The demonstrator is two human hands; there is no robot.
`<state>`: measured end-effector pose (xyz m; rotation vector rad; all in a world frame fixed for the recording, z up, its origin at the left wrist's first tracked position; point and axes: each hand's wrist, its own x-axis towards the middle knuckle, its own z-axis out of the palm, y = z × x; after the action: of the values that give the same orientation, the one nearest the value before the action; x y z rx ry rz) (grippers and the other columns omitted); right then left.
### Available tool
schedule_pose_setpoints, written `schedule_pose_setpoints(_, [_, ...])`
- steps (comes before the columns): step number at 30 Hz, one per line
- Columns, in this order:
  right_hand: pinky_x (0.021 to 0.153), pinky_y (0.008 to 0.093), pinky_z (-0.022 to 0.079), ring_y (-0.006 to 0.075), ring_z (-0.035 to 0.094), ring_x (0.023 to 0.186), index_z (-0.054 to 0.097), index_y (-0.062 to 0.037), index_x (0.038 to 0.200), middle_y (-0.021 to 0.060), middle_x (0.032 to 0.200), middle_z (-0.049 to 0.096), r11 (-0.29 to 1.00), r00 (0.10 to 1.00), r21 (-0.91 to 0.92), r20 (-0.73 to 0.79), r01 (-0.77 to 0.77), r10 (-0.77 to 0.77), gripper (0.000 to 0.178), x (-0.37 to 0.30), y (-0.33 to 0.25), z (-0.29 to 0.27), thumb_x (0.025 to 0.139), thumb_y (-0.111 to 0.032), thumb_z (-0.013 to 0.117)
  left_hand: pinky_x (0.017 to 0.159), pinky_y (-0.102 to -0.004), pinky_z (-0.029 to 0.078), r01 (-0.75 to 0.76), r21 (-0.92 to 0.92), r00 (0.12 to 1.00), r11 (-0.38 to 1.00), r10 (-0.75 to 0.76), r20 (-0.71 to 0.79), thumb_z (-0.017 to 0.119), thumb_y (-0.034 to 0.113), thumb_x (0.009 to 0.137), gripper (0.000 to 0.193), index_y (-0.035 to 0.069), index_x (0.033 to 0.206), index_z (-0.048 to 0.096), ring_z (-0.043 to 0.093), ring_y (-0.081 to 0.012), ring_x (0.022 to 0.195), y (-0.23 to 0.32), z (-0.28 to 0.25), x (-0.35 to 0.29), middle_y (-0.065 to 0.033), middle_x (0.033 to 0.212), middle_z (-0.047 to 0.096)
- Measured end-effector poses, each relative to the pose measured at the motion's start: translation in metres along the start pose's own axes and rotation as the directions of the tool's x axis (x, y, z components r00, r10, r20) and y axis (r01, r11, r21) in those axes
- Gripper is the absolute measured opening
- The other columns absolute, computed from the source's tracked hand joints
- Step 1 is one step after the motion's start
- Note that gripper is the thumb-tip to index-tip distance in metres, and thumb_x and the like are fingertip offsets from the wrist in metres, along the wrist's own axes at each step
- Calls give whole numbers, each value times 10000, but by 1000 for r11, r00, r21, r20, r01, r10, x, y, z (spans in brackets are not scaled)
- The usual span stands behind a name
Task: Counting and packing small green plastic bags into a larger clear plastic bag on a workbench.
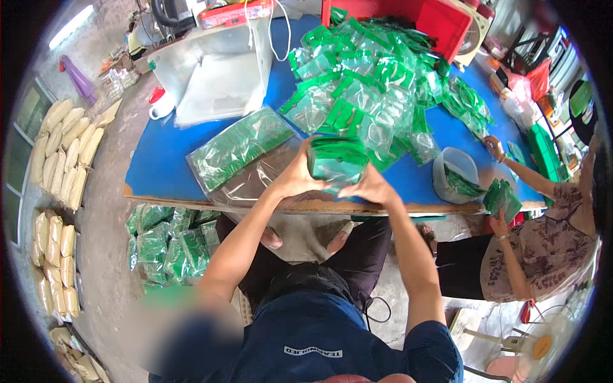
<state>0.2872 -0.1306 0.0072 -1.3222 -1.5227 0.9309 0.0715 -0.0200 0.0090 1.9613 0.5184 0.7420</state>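
Observation:
Between my two hands, above the table's near edge, is a thick stack of green and clear plastic packets (336, 163). My left hand (297, 172) grips its left side and my right hand (371, 186) its right side, thumbs toward me. Left of the stack, a large clear bag (242, 153) filled with rows of the same green packets lies flat on the blue table. An unfilled part of clear plastic (252, 182) spreads beside it, partly under my left hand. Beyond my hands a big loose heap of green packets (364, 83) covers the table.
A red crate (440, 29) lies tipped behind the heap. At right, a co-worker's hand (500, 223) holds green packets near a translucent tub (454, 167). Filled bags (169, 246) lie on the floor at left. A white tray (220, 89) and red-lidded container (161, 103) stand back left.

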Motion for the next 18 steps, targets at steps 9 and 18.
schedule_pose_setpoints(9, [984, 435, 478, 354, 590, 1192, 262, -29, 1451, 245, 1262, 588, 987, 968, -154, -238, 47, -84, 979, -4, -28, 22, 685, -161, 857, 1147, -386, 313, -41, -387, 995, 921, 3, -97, 909, 94, 639, 1238, 48, 1555, 79, 373, -254, 1379, 4, 10, 1, -140, 1475, 366])
schedule_pose_setpoints(18, [1034, 424, 445, 398, 531, 1262, 133, -10, 1507, 291, 1352, 517, 965, 976, -263, -212, -19, -39, 1158, -18, -6, 11, 661, -221, 895, 1114, -384, 370, 42, -440, 998, 897, -56, -19, 905, 35, 637, 1237, 84, 1567, 91, 414, -241, 1352, 9, 33, 6, -122, 1459, 405])
